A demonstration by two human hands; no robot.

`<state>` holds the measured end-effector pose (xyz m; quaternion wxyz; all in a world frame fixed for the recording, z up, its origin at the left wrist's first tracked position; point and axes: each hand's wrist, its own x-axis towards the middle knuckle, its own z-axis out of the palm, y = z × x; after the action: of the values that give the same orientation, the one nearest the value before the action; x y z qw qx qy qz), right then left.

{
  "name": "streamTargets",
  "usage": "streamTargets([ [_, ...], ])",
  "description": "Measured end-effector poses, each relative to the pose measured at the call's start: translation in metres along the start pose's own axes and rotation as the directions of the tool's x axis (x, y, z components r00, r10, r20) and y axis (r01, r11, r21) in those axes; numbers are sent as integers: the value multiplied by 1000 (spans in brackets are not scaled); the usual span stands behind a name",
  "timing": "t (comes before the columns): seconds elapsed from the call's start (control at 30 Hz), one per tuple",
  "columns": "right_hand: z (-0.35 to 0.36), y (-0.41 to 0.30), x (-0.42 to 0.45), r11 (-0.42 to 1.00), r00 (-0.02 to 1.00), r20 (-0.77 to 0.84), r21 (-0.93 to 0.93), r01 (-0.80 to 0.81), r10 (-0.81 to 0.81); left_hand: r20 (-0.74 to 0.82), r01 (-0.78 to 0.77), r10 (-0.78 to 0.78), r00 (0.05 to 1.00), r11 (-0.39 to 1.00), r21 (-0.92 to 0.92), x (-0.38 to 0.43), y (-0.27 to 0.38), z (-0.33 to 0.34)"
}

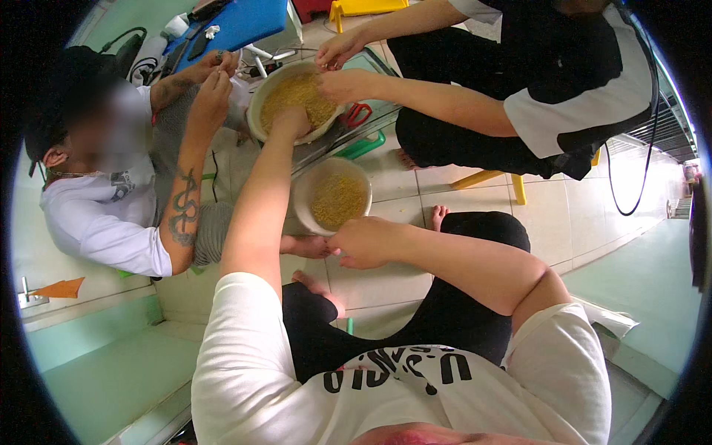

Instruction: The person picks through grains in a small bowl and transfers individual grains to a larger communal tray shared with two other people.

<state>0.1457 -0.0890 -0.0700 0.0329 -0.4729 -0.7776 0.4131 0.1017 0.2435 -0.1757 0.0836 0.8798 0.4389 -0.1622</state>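
My left hand (290, 121) reaches into a large pale bowl (253, 114) of yellow split beans or grains (317, 86). Its fingertips are hidden there, so their grip does not show. My right hand (364, 242) is beside the near rim of a second pale tub (302, 208), with its fingers bent. Whether it holds a small piece is too fine to tell. More yellow grains (338, 200) lie at the bottom of that tub.
Two co-workers sit close by. One person's hands (338, 69) are at the large bowl's far rim; another's hands (219, 72) meet left of it. Red-handled scissors (357, 115) lie beside the bowl. A blue surface (250, 25) and yellow stool (517, 189) stand farther off.
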Motion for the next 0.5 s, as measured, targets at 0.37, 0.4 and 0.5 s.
streamTargets([
  [0.37,-4,0,-4,1000,1000,-29,4,-4,4,-128,32,-62,990,975,-219,7,-16,-4],
  [0.4,-6,1,-4,1000,999,-34,1,8,-8,-125,33,-61,990,975,-218,8,-17,-5],
  [0.5,-9,6,-4,999,999,-46,49,0,3,-188,-37,1,982,982,-186,10,-22,-7],
])
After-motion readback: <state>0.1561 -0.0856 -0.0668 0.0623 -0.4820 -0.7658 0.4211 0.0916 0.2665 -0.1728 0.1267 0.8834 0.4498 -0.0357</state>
